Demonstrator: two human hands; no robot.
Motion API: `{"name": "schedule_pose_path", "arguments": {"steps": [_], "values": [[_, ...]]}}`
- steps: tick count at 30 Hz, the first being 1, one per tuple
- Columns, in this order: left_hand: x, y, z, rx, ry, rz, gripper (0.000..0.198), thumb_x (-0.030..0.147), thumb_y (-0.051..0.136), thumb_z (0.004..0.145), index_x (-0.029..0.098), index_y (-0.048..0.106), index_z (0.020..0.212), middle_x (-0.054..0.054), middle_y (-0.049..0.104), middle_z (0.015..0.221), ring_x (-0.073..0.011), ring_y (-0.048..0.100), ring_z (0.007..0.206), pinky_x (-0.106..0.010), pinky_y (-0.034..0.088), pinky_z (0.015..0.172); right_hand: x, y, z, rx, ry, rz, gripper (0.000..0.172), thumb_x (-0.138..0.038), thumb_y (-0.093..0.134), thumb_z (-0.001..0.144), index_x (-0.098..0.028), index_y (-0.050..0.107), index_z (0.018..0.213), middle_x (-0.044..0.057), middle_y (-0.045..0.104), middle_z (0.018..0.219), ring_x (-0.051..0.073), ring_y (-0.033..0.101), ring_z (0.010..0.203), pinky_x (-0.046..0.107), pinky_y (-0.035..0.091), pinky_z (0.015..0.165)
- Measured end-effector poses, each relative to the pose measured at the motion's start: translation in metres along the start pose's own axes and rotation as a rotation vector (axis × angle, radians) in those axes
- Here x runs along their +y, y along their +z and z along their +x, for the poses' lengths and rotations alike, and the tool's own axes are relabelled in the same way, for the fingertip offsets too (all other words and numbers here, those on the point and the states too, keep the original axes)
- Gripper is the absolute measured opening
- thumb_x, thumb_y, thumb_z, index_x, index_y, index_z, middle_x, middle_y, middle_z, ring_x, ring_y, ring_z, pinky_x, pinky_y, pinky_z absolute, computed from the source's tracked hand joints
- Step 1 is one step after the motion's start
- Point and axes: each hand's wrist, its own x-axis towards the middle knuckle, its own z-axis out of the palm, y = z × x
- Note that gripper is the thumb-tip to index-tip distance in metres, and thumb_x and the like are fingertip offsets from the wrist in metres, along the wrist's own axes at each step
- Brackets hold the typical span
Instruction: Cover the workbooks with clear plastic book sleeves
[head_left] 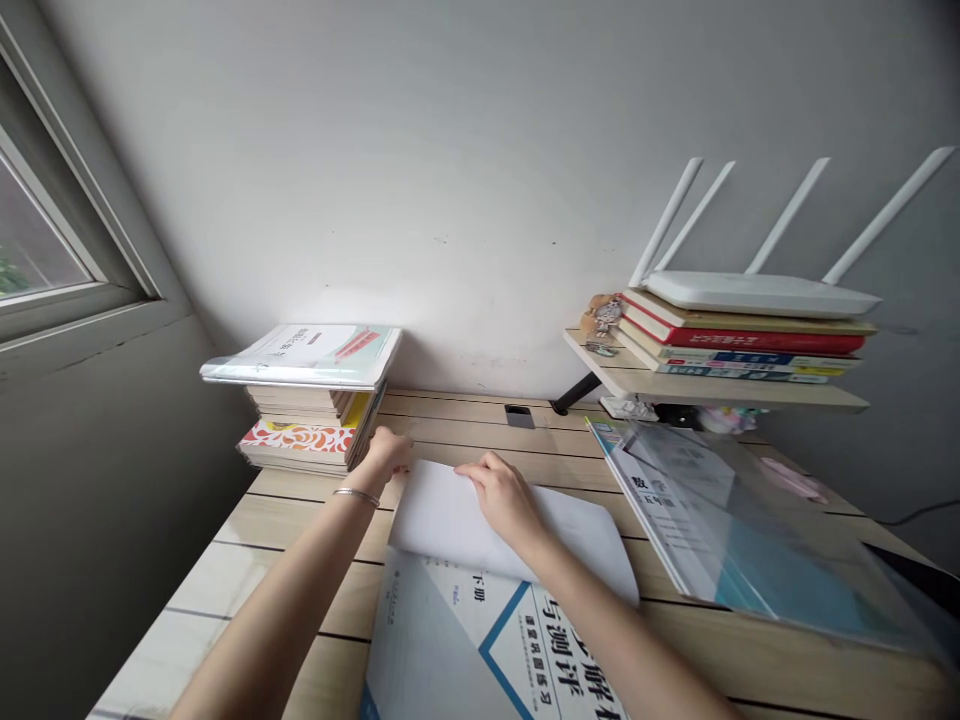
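A workbook (442, 640) with a pale blue and white printed cover lies at the front of the desk. Over its far part rests a blank white sheet (577, 525), its near edge curved and lifted a little. My right hand (502, 500) is on this sheet, with closed fingers gripping its far edge. At the sheet's far left corner is my left hand (388, 455), a bracelet on its wrist. Its fingers are curled closed; what they pinch is hidden. Whether sheet and workbook are joined cannot be seen.
Left of my hands stands a book stack (300, 435) topped by clear-covered books (307, 355). On the right lies a mathematics book (675, 510) under clear plastic (795, 560). Behind it, a raised shelf (720, 390) bears books (750, 340) and a white router (765, 290).
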Motion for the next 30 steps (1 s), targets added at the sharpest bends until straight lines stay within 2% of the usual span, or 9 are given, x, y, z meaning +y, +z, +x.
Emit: {"name": "schedule_pose_path", "arguments": {"steps": [5, 9, 12, 14, 16, 18, 21, 25, 30], "values": [[0.010, 0.014, 0.015, 0.028, -0.093, 0.063, 0.025, 0.018, 0.073, 0.059, 0.017, 0.049, 0.054, 0.005, 0.039, 0.034, -0.0110, 0.041, 0.035, -0.025, 0.031, 0.039, -0.001, 0.010, -0.006, 0.014, 0.024, 0.038, 0.035, -0.008, 0.046, 0.087, -0.028, 0.070, 0.102, 0.002, 0.058, 0.081, 0.013, 0.057, 0.075, 0.023, 0.043, 0.072], [0.018, 0.016, 0.013, -0.024, -0.113, 0.020, 0.021, 0.013, 0.075, 0.055, 0.015, 0.054, 0.059, 0.006, 0.043, 0.038, -0.0087, 0.043, 0.035, -0.022, 0.034, 0.040, -0.005, 0.008, -0.008, 0.053, 0.004, 0.034, 0.037, -0.006, 0.046, 0.086, -0.028, 0.070, 0.103, 0.002, 0.056, 0.080, 0.014, 0.056, 0.076, 0.026, 0.042, 0.073], [0.028, 0.012, -0.001, -0.120, -0.085, -0.052, 0.024, 0.011, 0.076, 0.054, 0.014, 0.057, 0.068, 0.001, 0.058, 0.056, -0.0106, 0.058, 0.049, -0.021, 0.043, 0.049, -0.007, -0.001, -0.006, 0.070, -0.008, 0.040, 0.037, -0.006, 0.046, 0.085, -0.028, 0.069, 0.104, 0.002, 0.056, 0.080, 0.014, 0.055, 0.075, 0.025, 0.042, 0.073], [0.035, 0.008, -0.016, -0.218, -0.049, -0.112, 0.028, 0.011, 0.076, 0.054, 0.015, 0.053, 0.069, -0.006, 0.068, 0.079, -0.0162, 0.067, 0.067, -0.023, 0.048, 0.058, -0.009, -0.009, -0.004, 0.089, -0.021, 0.046, 0.036, -0.007, 0.046, 0.086, -0.028, 0.068, 0.105, 0.002, 0.056, 0.080, 0.014, 0.055, 0.075, 0.025, 0.042, 0.073], [0.038, 0.005, -0.034, -0.316, 0.017, -0.197, 0.033, 0.011, 0.077, 0.055, 0.016, 0.047, 0.069, -0.010, 0.068, 0.098, -0.0224, 0.068, 0.084, -0.025, 0.049, 0.062, -0.013, -0.017, -0.004, 0.117, -0.033, 0.044, 0.035, -0.009, 0.046, 0.087, -0.028, 0.068, 0.107, 0.002, 0.055, 0.079, 0.014, 0.054, 0.075, 0.025, 0.041, 0.072], [0.036, 0.004, -0.051, -0.371, 0.097, -0.290, 0.035, 0.010, 0.076, 0.058, 0.017, 0.044, 0.070, -0.012, 0.068, 0.105, -0.0247, 0.067, 0.093, -0.025, 0.049, 0.065, -0.019, -0.022, -0.006, 0.150, -0.053, 0.017, 0.036, -0.009, 0.046, 0.087, -0.029, 0.066, 0.109, 0.002, 0.055, 0.080, 0.014, 0.053, 0.074, 0.026, 0.040, 0.072], [0.023, 0.002, -0.068, -0.357, 0.147, -0.373, 0.033, 0.011, 0.073, 0.062, 0.017, 0.049, 0.084, -0.012, 0.068, 0.105, -0.0244, 0.067, 0.094, -0.028, 0.050, 0.071, -0.028, -0.024, -0.014, 0.200, -0.112, -0.080, 0.039, -0.007, 0.045, 0.087, -0.030, 0.065, 0.111, 0.003, 0.054, 0.082, 0.014, 0.051, 0.074, 0.027, 0.038, 0.071], [0.006, -0.002, -0.079, -0.297, 0.166, -0.434, 0.043, 0.019, 0.068, 0.069, 0.017, 0.053, 0.109, -0.013, 0.067, 0.112, -0.0234, 0.067, 0.092, -0.032, 0.050, 0.076, -0.032, -0.018, -0.023, 0.236, -0.136, -0.179, 0.041, -0.005, 0.045, 0.086, -0.031, 0.067, 0.109, 0.004, 0.054, 0.080, 0.015, 0.049, 0.074, 0.028, 0.035, 0.069], [0.003, 0.000, -0.089, -0.244, 0.156, -0.420, 0.054, 0.025, 0.066, 0.071, 0.016, 0.051, 0.122, -0.013, 0.069, 0.108, -0.0168, 0.066, 0.077, -0.024, 0.047, 0.063, -0.029, -0.016, -0.023, 0.261, -0.067, -0.210, 0.044, -0.003, 0.045, 0.085, -0.032, 0.066, 0.111, 0.004, 0.055, 0.080, 0.015, 0.049, 0.072, 0.029, 0.032, 0.067]]}}
